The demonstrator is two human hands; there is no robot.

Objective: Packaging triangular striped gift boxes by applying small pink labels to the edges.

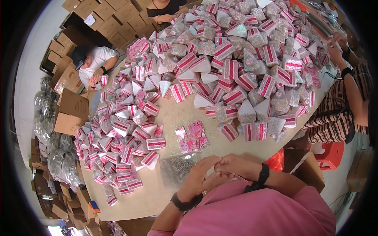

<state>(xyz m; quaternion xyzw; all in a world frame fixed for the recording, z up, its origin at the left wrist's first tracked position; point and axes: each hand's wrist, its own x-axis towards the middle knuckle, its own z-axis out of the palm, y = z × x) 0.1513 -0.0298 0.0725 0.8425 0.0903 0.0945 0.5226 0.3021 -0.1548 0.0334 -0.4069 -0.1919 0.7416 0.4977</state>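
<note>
Hundreds of finished pink wedge boxes already heaped across table. Small stack of flat pink cards lay unfolded beside clear bag. Left hand and right hand met fingertip to fingertip; pinched item too small to tell.

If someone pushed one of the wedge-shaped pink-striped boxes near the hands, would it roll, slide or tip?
The wedge box would probably slide rather than roll: its faces look flat and it lies on one. It seems light, since many are heaped loosely on the table without crushing. Its film wrap looks glossy, so possibly slippery to pinch. Both hands, left hand and right hand, are off it.
</note>
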